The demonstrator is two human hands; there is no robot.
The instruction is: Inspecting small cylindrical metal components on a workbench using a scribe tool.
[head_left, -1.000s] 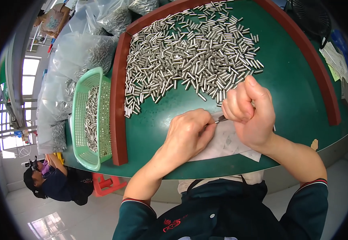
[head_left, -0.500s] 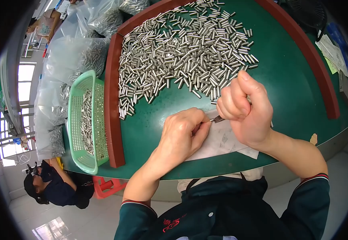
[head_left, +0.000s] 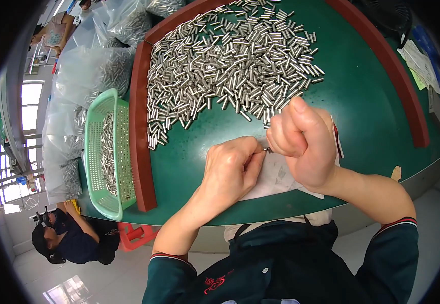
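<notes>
My left hand [head_left: 232, 164] is closed in a pinch above the green table, its thumb and forefinger on a small metal pin, mostly hidden by the fingers. Facing it, my right hand [head_left: 303, 144] is curled into a fist with the thumb on top, around a slim dark tool [head_left: 269, 149]. Only the tool's tip shows, meeting the pin at the left fingertips; its kind cannot be made out. Beneath both hands lies a pale, smudged sheet [head_left: 275, 180]. Beyond them spreads a large heap of short, shiny metal pins [head_left: 230, 66].
Dark red rails [head_left: 143, 126] border the table on the left, back and right. Outside the left rail stand a pale green basket [head_left: 92, 167] of pins and several clear bags [head_left: 88, 68]. Papers [head_left: 418, 63] lie at far right. Another person [head_left: 75, 235] sits at lower left.
My right hand has dropped slightly and moved left, nearer my left hand, so less of the dark tool shows. The left hand keeps its pinch almost in place.
</notes>
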